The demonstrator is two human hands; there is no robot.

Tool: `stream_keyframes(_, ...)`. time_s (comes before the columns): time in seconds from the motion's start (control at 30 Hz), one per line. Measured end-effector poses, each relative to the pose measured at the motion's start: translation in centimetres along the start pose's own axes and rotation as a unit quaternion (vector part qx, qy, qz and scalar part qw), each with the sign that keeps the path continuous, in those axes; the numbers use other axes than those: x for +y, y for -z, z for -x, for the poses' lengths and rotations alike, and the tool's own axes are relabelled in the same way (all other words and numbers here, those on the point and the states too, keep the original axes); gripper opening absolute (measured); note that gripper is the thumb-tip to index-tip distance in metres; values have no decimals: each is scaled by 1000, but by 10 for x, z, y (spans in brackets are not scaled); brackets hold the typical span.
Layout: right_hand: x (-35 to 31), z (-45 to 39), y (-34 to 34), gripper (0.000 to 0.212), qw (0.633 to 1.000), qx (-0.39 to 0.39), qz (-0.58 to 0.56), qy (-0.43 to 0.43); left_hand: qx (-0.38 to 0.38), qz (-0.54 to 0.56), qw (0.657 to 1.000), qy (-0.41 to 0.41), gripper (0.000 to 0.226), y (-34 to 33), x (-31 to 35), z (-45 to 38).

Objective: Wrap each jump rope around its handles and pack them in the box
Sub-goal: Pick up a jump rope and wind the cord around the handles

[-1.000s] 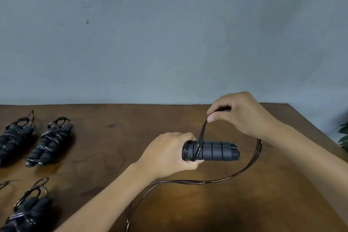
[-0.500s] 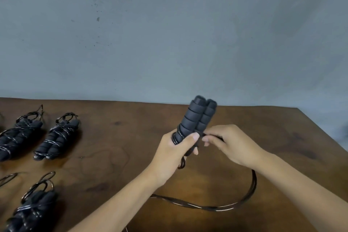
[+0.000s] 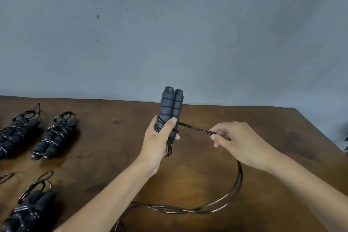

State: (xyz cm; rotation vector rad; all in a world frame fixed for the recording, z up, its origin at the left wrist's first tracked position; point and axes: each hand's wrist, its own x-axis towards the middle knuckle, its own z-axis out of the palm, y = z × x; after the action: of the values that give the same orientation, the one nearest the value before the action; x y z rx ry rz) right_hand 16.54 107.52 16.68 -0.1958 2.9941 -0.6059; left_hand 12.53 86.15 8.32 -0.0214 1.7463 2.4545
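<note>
Above the desk, the left hand grips the paired handles upright while the right hand pinches the doubled rope. Keep it taut, lay turns side by side upward, and let the slack feed freely.

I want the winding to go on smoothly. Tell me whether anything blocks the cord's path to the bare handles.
Nothing visible does. The left hand holds the paired handles upright; the right hand pinches the cord beside them. The foam above the left thumb is bare. The wrapped ropes lie far left.
</note>
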Motion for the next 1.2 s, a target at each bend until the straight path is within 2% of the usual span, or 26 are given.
stream_keyframes(0.07, -4, -1, 5, 20, 1000, -3, -18, -17, 0, -47, 999, -25, 17, 1, -3, -3)
stream_keyframes(0.13, -10, -2, 8, 20, 993, -1, -111, -41, 8, -81, 995, -48, 14, 1, -8, -6)
stream_keyframes(0.23, -17, -2, 14, 27, 938, -2, -331, -105, 32, -131, 989, -67, 15, 4, -10, -15)
stream_keyframes(0.33, -26, 0, 22, 25, 894, -10, -423, -147, 40, -214, 973, -81, 17, 6, -8, -21)
stream_keyframes(0.4, -32, 2, 27, 22, 903, -15, -402, -148, 35, -268, 959, -90, 18, 6, -6, -24)
stream_keyframes(0.53, -42, 5, 38, 16, 954, -20, -275, -122, 43, -369, 923, -102, 25, 9, 0, -33)
stream_keyframes(0.73, -52, 10, 44, 10, 985, 7, -154, -75, -3, -511, 853, -102, 27, 4, 10, -40)
stream_keyframes(0.87, -56, 10, 46, 12, 993, 15, -100, -54, -23, -595, 795, -110, 30, -6, 15, -40)
stream_keyframes(0.97, -55, 3, 54, 11, 999, 51, -1, -7, -40, -646, 751, -133, 31, -15, 16, -39)
stream_keyframes(1.03, -50, -5, 62, 11, 995, 72, 64, 28, -56, -663, 731, -148, 31, -17, 16, -39)
stream_keyframes(1.2, -27, -24, 79, 14, 989, 90, 101, 66, -107, -681, 697, -197, 34, -10, 17, -38)
